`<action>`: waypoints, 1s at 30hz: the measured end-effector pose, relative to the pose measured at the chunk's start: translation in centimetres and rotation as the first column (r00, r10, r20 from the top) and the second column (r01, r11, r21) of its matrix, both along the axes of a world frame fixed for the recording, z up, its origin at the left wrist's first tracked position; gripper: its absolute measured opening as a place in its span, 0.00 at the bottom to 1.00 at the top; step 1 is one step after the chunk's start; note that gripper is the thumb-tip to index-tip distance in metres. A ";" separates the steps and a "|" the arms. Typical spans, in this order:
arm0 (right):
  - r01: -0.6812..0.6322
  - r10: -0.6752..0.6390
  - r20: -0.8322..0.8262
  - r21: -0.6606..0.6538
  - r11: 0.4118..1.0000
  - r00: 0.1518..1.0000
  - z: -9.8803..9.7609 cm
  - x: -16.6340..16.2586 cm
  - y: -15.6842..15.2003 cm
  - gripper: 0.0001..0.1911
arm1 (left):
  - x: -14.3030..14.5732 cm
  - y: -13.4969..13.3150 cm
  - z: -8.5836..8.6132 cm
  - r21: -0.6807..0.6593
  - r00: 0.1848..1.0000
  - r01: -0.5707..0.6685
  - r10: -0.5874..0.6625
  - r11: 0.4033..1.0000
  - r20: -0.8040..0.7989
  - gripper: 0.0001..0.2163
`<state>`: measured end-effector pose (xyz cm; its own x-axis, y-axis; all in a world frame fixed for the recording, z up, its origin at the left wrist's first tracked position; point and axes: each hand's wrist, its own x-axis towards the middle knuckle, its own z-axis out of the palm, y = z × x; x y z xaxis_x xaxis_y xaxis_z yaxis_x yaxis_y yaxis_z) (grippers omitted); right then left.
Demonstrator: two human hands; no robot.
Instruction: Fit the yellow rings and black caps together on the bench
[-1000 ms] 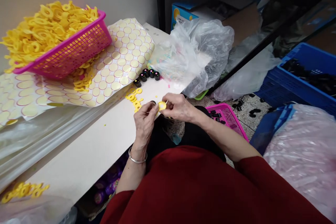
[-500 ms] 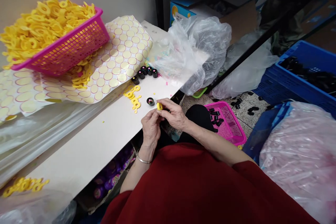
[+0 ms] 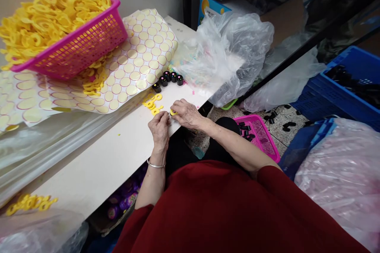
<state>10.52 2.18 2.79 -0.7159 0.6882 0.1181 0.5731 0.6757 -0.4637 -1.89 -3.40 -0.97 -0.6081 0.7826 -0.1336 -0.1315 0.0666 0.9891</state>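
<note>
Yellow rings (image 3: 56, 17), heaped in pink basket (image 3: 84, 45)

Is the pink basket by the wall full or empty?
Full: yellow pieces are heaped above the pink basket's rim.

No words can be read with certainty; the blue cardboard box with a round orange-yellow print (image 3: 215, 3) bears dark lettering on a white patch (image 3: 212, 12), too small and blurred; the pale flat surface (image 3: 175, 23) shows grey marks, equally illegible.

Dark red top (image 3: 213, 205), black trousers (image 3: 224, 136), thin silver bangle (image 3: 156, 166)
</note>
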 end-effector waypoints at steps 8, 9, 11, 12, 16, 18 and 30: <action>0.057 -0.064 -0.063 -0.109 0.992 0.996 -0.7 -0.3 0.4 0.11 | 0.2 1.3 -1.3 0.000 0.990 0.060 -0.060 0.998 -0.129 0.11; 0.073 -0.090 -0.110 -0.152 0.986 0.990 -1.0 -0.3 0.5 0.12 | 0.2 1.4 -1.4 0.012 0.989 0.064 -0.061 0.998 -0.138 0.11; 0.091 -0.156 -0.243 -0.258 0.962 0.957 -1.6 -0.3 0.6 0.13 | 0.2 1.4 -1.5 0.038 0.987 0.063 -0.056 0.997 -0.147 0.10; 0.091 -0.198 -0.319 -0.320 0.943 0.927 -2.0 -0.3 0.6 0.12 | 0.3 1.4 -1.4 0.046 0.987 0.062 -0.054 0.997 -0.154 0.10; 0.079 -0.425 -0.499 -0.574 0.815 0.756 -3.0 -0.6 0.7 0.14 | 0.3 1.3 -1.3 0.040 0.974 0.075 -0.064 0.996 -0.219 0.09; 0.078 -0.516 -0.499 -0.662 0.745 0.697 -3.2 -0.9 0.7 0.13 | 0.4 1.3 -1.3 0.017 0.965 0.080 -0.073 0.997 -0.253 0.09; 0.051 -0.706 -0.399 -0.851 0.523 0.585 -3.3 -2.0 0.5 0.12 | 1.0 1.7 -0.8 -0.004 0.986 0.070 -0.070 0.998 -0.153 0.13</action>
